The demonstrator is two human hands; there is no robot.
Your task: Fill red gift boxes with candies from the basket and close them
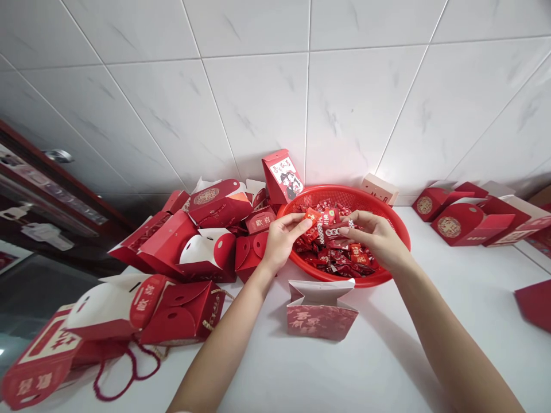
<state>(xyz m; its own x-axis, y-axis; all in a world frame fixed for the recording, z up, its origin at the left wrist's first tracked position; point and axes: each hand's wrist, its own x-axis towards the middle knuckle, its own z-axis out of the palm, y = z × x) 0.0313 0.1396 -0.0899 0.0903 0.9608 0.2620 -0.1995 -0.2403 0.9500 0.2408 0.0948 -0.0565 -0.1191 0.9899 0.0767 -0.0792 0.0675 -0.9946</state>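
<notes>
Over a red plastic basket point(402, 238) full of wrapped candies point(340, 267), both hands are raised side by side. My left hand point(279, 244) pinches small orange-red wrapped candies point(310, 228) between thumb and fingers. Between the thumb and fingers of my right hand point(379, 238) is a red wrapped candy point(337, 230) with a dotted black-and-white edge. The two hands' candies overlap, so their exact number is unclear. In front of the basket, between my forearms, stands a red paper gift box point(322, 320) with its top open; its inside is mostly hidden.
Several red gift boxes point(202, 252) crowd the left, some with cords point(133, 376). A tall printed box point(283, 176) leans against the tiled wall point(253, 109) behind the basket. More red boxes point(462, 221) stand at the right on the white table point(413, 321).
</notes>
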